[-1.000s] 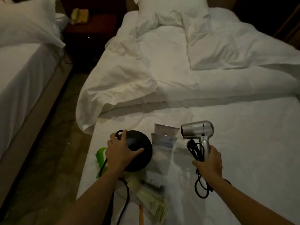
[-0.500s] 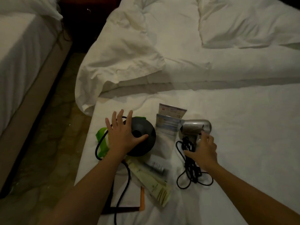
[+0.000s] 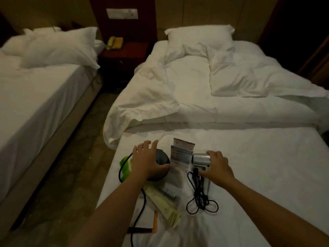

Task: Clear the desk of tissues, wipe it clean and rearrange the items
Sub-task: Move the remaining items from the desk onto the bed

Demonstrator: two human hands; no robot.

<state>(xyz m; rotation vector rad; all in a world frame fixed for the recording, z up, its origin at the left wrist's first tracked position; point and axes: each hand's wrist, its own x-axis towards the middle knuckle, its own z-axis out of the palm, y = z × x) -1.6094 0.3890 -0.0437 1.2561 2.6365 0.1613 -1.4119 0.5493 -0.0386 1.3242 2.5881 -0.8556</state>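
Your left hand [image 3: 147, 164] lay spread flat on black round base [image 3: 162, 158], near foot corner of bed [image 3: 249, 175]. Your right hand [image 3: 218, 168] arched over hair dryer [image 3: 200, 159]; clamped or merely touching, cannot tell. You needed loose cord [image 3: 199, 198] gathered before any lift, lest it drag leaflets [image 3: 181, 154].

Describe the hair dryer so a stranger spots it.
Find the items at the near end of the right-hand bed. The hair dryer lies rightmost, under the right hand: the only silver one, with a coiled black cord.
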